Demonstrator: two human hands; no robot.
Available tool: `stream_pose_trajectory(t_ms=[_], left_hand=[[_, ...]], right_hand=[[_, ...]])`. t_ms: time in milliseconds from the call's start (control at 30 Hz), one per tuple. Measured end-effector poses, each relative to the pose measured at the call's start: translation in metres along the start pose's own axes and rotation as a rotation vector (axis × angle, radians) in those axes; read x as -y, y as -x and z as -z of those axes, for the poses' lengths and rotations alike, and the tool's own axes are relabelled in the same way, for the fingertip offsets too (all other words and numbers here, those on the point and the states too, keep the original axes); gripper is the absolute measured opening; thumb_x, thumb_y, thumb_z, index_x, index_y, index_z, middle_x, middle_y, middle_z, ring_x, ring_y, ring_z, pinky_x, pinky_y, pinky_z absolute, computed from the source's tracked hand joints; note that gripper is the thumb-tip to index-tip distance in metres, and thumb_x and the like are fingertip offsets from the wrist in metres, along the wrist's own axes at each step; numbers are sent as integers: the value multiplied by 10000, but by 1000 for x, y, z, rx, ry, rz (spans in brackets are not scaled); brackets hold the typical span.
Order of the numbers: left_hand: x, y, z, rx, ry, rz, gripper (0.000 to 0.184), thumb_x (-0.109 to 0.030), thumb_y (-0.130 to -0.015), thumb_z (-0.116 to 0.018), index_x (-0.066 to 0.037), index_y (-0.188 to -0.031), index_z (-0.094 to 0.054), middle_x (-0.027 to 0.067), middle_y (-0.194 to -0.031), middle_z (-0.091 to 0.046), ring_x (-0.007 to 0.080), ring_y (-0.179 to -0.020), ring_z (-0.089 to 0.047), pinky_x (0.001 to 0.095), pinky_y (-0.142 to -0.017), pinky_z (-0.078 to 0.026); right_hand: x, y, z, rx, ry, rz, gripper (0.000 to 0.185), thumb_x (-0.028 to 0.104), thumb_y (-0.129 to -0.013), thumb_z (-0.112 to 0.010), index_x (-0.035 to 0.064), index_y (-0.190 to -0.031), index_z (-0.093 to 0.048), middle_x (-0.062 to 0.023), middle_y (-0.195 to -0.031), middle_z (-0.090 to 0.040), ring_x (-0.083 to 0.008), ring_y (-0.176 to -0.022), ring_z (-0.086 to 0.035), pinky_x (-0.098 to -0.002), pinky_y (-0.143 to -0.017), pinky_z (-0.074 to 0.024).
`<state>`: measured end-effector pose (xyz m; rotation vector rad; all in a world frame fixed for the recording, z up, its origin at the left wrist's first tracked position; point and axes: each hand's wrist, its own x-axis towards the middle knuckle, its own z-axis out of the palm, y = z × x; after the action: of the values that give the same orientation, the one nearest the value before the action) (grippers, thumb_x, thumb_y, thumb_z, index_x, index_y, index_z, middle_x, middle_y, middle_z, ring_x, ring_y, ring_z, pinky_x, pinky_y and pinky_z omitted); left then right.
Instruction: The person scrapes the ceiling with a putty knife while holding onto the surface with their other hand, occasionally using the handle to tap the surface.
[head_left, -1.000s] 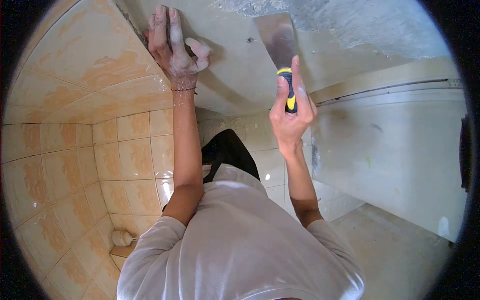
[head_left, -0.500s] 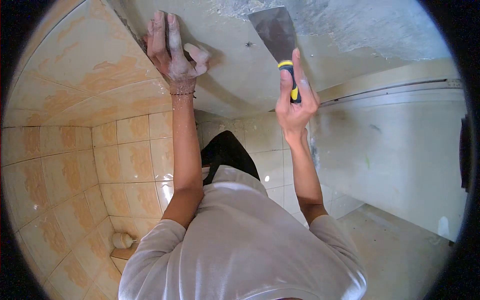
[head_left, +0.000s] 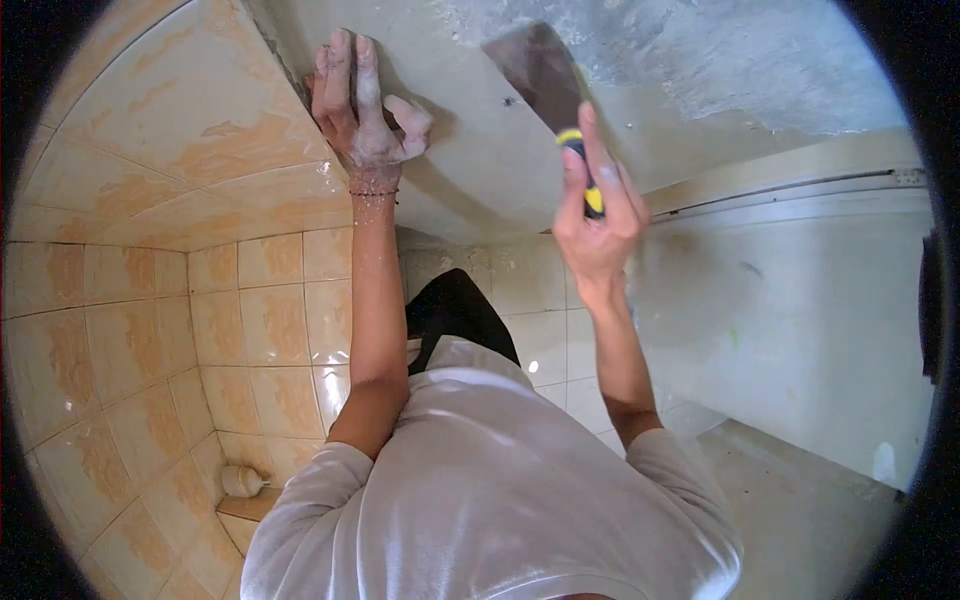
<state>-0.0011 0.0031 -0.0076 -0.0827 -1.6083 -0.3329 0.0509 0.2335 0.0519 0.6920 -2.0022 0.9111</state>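
Note:
My left hand (head_left: 370, 110), dusted with white powder, rests its spread fingers against the painted wall (head_left: 460, 170) beside the tiled edge. A bracelet circles that wrist. In my right hand (head_left: 602, 205) is a putty knife (head_left: 540, 78) with a wide metal blade and a black and yellow handle, its blade tilted up and to the left. The blade lies over the wall near the lower border of a rough grey patch (head_left: 740, 60). A small dark mark shows on the wall left of the blade.
Orange-patterned tiles (head_left: 150, 330) cover the left side. A pale container (head_left: 242, 481) stands on a small corner ledge (head_left: 240, 504). On the right is a large pale panel (head_left: 790, 340) with a dark line along its top.
The putty knife's blade has swung to the left, with its handle tilted more, and my right hand has shifted slightly right. My left hand keeps its pose on the wall.

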Motion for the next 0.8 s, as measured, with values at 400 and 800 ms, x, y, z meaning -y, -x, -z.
stream_pose_trajectory(t_ms=[400, 800], left_hand=[[2, -2, -2, 0, 58, -12, 652, -419, -931, -437, 25, -1398, -530, 242, -1457, -468, 400, -1330, -435, 558, -1138, -363], [0, -3, -3, -21, 11, -9, 652, -411, -930, -412, 23, -1402, -528, 248, -1454, -473, 415, -1320, -452, 558, -1129, -368]], right_hand=[[-3, -12, 8, 35, 163, 43, 439, 130, -899, -726, 258, -1317, -689, 3, -649, -538, -156, -494, -408, -298, -454, -355], [-35, -35, 49, 172, 338, 208, 499, 134, -877, -734, 335, -1329, -669, 6, -624, -506, -176, -480, -445, -323, -454, -381]])
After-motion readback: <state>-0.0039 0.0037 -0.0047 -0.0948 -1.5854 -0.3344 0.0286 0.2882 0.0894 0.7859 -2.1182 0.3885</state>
